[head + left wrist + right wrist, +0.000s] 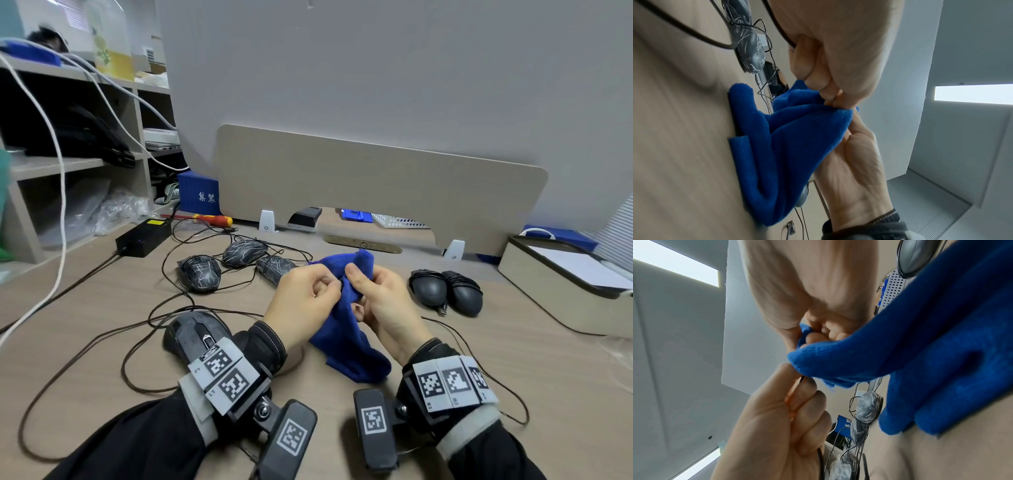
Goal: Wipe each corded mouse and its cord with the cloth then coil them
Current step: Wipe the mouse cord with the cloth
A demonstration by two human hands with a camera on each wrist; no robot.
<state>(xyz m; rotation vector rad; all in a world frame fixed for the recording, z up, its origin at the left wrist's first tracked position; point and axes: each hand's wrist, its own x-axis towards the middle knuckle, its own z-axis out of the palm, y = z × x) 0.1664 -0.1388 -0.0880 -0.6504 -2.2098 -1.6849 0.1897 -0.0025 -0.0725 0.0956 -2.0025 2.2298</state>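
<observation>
Blue cloth [346, 329] is held between both hands above the table [513, 377], its lower end draped onto the tabletop. Right hand [383, 305] is clamped on the cloth's upper part, thumb on top. Left hand [301, 301] sits at 9 o'clock of the cloth, fingers curled and pinching a thin dark cord [802, 379] right at the cloth edge. Dark mouse [195, 332] lies at 8 o'clock of the left hand, partly hidden by the wrist. Three scratched mice [236, 263] are grouped at 11 o'clock. Two coiled mice [445, 291] rest at 3 o'clock of the right hand.
</observation>
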